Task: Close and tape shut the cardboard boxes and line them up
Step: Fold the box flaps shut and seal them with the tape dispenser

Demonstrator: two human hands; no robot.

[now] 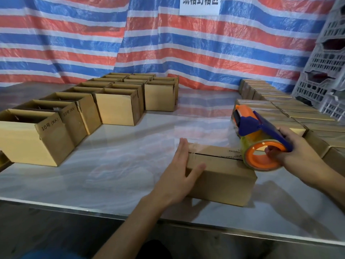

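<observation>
One cardboard box (224, 180); left hand (175, 176) pressing, right hand (296, 152) gripping plastic tape dispenser (261, 128).

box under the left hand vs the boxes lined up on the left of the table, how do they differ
The box under the left hand has its top flaps folded shut; the left boxes stand open-topped. That box lies alone near the front edge, with the tape dispenser in the right hand at its right end; the left boxes sit in rows, untouched. Both are brown cardboard.
</observation>
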